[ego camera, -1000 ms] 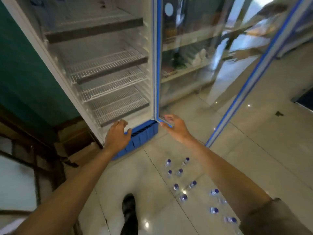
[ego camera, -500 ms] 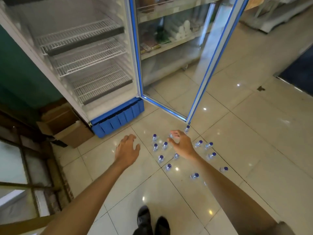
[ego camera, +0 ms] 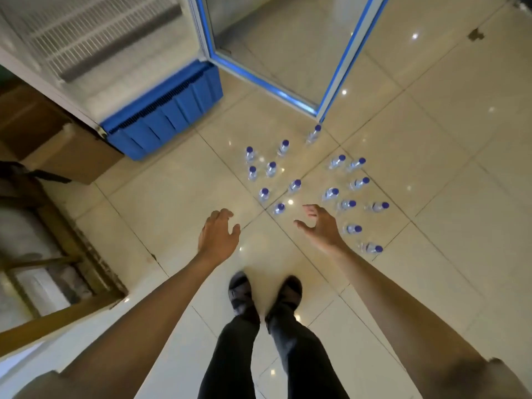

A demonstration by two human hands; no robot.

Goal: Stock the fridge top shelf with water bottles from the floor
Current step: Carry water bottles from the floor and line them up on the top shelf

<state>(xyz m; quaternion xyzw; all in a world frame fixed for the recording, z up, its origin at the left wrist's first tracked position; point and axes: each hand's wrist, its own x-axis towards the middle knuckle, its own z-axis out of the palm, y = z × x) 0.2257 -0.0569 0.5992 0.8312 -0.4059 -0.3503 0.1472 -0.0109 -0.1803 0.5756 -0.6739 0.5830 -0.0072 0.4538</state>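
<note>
Looking straight down at a tiled floor (ego camera: 431,139) with a bunch of blue-capped water bottles (ego camera: 293,186) standing loose, around 1 o'clock from the two dark shoes (ego camera: 241,292). Left hand (ego camera: 219,234) and right hand (ego camera: 321,226) both out over the floor, apart, fingers loosely spread and gripping nothing, nearest bottle (ego camera: 278,208) sitting between them. Fridge (ego camera: 161,110) up at 11 o'clock, glass door (ego camera: 288,47) swung open at 12, cardboard box (ego camera: 66,156) at 10.

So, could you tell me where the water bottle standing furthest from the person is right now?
In the head view it stands on the floor tiles, right of centre, just below the bottom corner of the open fridge door.
</note>
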